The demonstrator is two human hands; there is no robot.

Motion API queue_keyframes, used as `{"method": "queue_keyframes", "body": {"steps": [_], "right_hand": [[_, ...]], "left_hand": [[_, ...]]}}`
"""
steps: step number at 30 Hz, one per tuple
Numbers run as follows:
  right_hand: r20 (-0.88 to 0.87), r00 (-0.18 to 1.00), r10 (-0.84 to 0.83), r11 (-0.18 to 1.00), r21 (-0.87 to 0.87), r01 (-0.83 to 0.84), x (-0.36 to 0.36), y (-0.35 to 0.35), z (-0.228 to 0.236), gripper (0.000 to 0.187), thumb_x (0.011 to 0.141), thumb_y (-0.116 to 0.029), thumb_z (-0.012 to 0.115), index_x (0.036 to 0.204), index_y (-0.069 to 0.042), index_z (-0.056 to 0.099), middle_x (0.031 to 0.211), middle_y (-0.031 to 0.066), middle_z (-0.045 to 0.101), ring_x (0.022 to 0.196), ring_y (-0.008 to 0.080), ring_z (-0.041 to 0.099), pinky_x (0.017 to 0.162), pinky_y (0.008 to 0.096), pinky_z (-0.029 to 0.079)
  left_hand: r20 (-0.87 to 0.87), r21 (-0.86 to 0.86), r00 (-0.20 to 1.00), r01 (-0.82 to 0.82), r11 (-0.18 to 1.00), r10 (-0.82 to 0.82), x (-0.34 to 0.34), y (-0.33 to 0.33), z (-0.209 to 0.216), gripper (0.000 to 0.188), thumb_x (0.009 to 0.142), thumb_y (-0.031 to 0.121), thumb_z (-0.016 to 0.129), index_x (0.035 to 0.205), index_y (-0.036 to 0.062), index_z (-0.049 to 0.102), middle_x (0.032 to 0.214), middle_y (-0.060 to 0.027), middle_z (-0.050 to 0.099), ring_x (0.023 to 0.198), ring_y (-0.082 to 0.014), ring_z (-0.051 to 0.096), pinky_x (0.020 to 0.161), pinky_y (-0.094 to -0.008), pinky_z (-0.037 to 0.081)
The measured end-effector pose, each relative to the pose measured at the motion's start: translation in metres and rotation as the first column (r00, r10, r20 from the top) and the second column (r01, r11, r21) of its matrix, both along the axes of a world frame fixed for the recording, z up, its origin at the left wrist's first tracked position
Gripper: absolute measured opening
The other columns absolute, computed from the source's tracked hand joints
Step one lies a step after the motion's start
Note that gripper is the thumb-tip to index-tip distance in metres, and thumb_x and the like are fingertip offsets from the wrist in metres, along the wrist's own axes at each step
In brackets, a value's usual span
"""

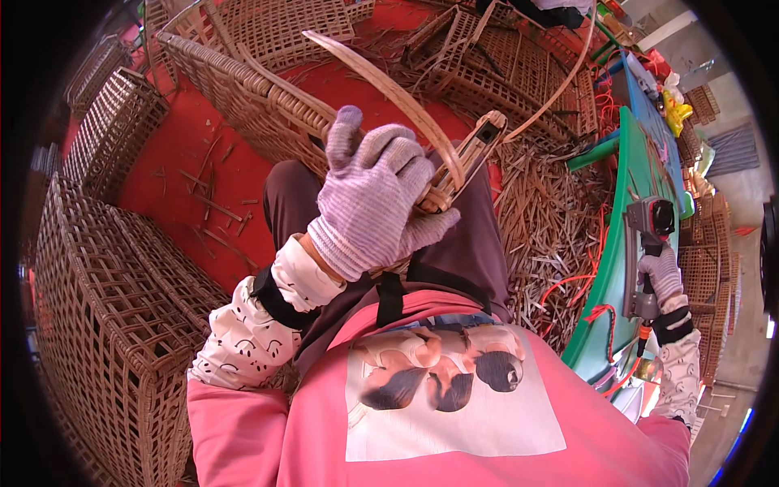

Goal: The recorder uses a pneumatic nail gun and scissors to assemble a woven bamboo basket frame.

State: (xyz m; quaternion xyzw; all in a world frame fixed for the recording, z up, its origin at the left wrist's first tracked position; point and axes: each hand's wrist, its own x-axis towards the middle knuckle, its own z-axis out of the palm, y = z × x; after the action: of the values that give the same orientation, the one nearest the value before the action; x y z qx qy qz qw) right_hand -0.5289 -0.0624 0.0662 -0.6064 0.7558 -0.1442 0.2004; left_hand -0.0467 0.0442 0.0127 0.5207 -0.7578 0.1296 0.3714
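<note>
My left hand, in a striped pale purple glove, is above my lap. Its thumb and fingers close round the near end of a narrow wooden piece with a dark slot, too unclear to name. A flat curved cane strip rises from that piece, and a thinner strip bends away from its far end. Just beyond this hand stands a large brown wicker basket with a braided rim. Off to the right, my gloved right hand wraps round the handle of a grey and black air stapler, with a hose at its lower end.
Several woven baskets stand about, including a tall one at the left. Cane offcuts are heaped on the red floor right of my knees. A green-edged table runs along the right, with red hoses near it.
</note>
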Motion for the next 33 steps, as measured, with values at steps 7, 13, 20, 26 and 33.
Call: {"method": "queue_keyframes", "body": {"steps": [7, 13, 20, 26, 33], "right_hand": [[-0.561, 0.808, -0.181, 0.979, -0.026, 0.201, -0.082, -0.032, -0.076, 0.051, 0.070, -0.012, 0.058, 0.119, -0.005, 0.047, 0.112, 0.0247, 0.056, 0.108, 0.0389, 0.053, 0.092, 0.0420, 0.043], [-0.093, 0.983, -0.158, 0.977, -0.157, 0.142, -0.141, -0.025, -0.094, 0.056, 0.072, -0.039, 0.070, 0.109, 0.000, 0.052, 0.102, 0.0181, 0.062, 0.100, 0.0304, 0.058, 0.089, 0.0353, 0.043], [0.326, 0.732, -0.598, 0.798, 0.326, 0.506, -0.205, 0.058, -0.015, 0.050, 0.080, -0.042, 0.061, 0.111, -0.004, 0.053, 0.111, 0.0175, 0.057, 0.094, 0.0292, 0.060, 0.075, 0.0390, 0.052], [-0.357, 0.889, -0.289, 0.589, 0.666, 0.458, -0.218, 0.192, -0.058, 0.035, 0.080, -0.032, 0.059, 0.095, -0.001, 0.061, 0.089, 0.0144, 0.065, 0.080, 0.0247, 0.064, 0.068, 0.0388, 0.054], [-0.451, 0.727, -0.517, 0.623, 0.385, 0.681, -0.125, 0.201, -0.070, 0.086, 0.069, -0.067, 0.054, 0.116, 0.005, 0.055, 0.108, 0.0285, 0.054, 0.094, 0.0341, 0.057, 0.086, 0.0381, 0.041]], "left_hand": [[0.101, 0.032, 0.988, -0.121, 0.992, 0.118, -0.008, 0.011, 0.003, 0.033, 0.072, 0.035, 0.066, 0.087, 0.0078, 0.055, 0.090, -0.0111, 0.054, 0.097, -0.0302, 0.051, 0.099, -0.0535, 0.026], [0.185, 0.087, 0.983, -0.008, 0.996, -0.009, -0.004, -0.006, -0.002, 0.040, 0.079, 0.043, 0.061, 0.092, 0.0060, 0.053, 0.095, -0.0145, 0.055, 0.099, -0.0342, 0.051, 0.103, -0.0529, 0.023], [0.350, 0.338, 0.911, 0.094, 0.936, -0.218, 0.087, -0.023, 0.020, 0.049, 0.088, 0.043, 0.050, 0.102, -0.0036, 0.056, 0.107, -0.0193, 0.054, 0.107, -0.0380, 0.047, 0.096, -0.0468, 0.032], [0.388, 0.405, 0.901, 0.022, 0.914, -0.193, 0.087, -0.024, 0.048, 0.032, 0.079, 0.022, 0.065, 0.097, -0.0025, 0.057, 0.099, -0.0160, 0.052, 0.101, -0.0341, 0.049, 0.092, -0.0400, 0.037], [0.388, 0.473, 0.898, -0.002, 0.881, -0.206, 0.058, 0.012, 0.081, 0.030, 0.087, 0.031, 0.058, 0.085, 0.0017, 0.064, 0.081, -0.0195, 0.058, 0.076, -0.0380, 0.054, 0.069, -0.0448, 0.044]]}}
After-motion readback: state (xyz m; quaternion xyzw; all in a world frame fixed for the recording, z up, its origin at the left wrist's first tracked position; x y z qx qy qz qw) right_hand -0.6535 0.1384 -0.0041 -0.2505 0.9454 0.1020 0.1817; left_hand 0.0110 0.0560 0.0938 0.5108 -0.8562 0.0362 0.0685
